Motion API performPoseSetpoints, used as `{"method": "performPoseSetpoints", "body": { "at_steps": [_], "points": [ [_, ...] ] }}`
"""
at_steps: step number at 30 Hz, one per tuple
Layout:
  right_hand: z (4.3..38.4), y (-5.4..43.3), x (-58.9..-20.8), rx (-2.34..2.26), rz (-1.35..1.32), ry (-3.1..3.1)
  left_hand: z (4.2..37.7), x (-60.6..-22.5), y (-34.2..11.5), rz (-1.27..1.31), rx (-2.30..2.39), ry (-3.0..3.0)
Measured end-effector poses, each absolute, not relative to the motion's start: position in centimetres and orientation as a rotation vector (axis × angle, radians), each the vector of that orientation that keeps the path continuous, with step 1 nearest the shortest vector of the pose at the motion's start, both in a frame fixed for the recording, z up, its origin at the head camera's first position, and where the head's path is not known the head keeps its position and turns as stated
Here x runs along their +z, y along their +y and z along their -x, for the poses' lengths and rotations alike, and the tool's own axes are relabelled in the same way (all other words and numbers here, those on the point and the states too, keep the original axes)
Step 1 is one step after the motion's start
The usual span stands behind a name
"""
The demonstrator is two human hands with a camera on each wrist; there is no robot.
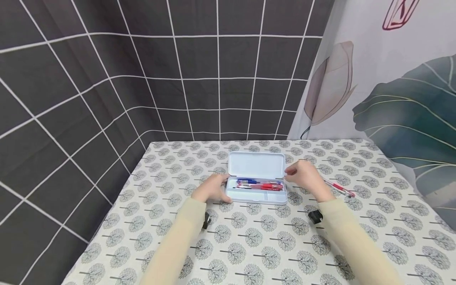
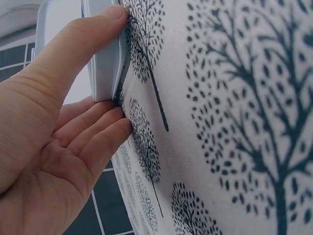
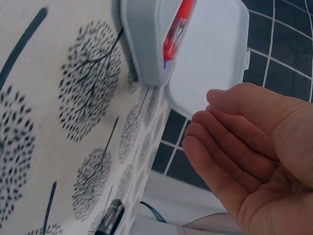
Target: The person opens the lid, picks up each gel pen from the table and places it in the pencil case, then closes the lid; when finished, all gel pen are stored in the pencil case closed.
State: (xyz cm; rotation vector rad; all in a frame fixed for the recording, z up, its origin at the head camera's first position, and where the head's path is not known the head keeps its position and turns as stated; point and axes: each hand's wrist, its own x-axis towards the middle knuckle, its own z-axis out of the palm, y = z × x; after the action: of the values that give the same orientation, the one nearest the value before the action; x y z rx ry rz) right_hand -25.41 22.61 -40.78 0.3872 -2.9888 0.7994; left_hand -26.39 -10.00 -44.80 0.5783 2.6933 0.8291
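A light blue pencil case (image 1: 246, 196) lies on the table with its lid (image 1: 256, 165) raised at the back. Several blue-capped and red-capped pens (image 1: 263, 185) lie in its rear compartment. My left hand (image 1: 212, 188) holds the case's left end, the thumb (image 2: 83, 41) along the front side and the fingers (image 2: 100, 129) at the back corner. At the right end, my right hand (image 1: 305, 177) hovers close to the lid. Its fingers (image 3: 230, 156) are loosely bent with nothing between them; whether they touch the lid I cannot tell.
Right of the right hand lies a red-capped clear pen (image 1: 342, 189). A tree-print cloth (image 1: 235, 253) covers the table. Behind it hangs a dark grid curtain (image 1: 235, 91), with a leaf-patterned curtain (image 1: 409, 118) on the right.
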Motion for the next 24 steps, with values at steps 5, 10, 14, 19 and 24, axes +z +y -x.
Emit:
{"method": "performPoseSetpoints", "body": {
  "at_steps": [5, 10, 14, 19, 24],
  "points": [
    [25.4, 23.5, -41.1, 0.801, -0.349, -2.994, 26.3, -44.8, -10.0, -0.571, 0.840, 2.684],
    [25.4, 24.5, -41.4, 0.783, -0.301, -3.011, 26.2, -44.8, -9.8, -0.564, 0.858, 2.671],
    [25.3, 25.3, -41.5, 0.775, -0.280, -3.020, 26.2, -44.8, -9.9, -0.562, 0.861, 2.670],
    [25.3, 26.2, -41.5, 0.765, -0.237, -3.034, 26.2, -44.6, -10.0, -0.561, 0.855, 2.675],
    [25.1, 27.1, -41.5, 0.759, -0.188, -3.033, 26.2, -44.6, -10.0, -0.559, 0.851, 2.675]
  ]
}}
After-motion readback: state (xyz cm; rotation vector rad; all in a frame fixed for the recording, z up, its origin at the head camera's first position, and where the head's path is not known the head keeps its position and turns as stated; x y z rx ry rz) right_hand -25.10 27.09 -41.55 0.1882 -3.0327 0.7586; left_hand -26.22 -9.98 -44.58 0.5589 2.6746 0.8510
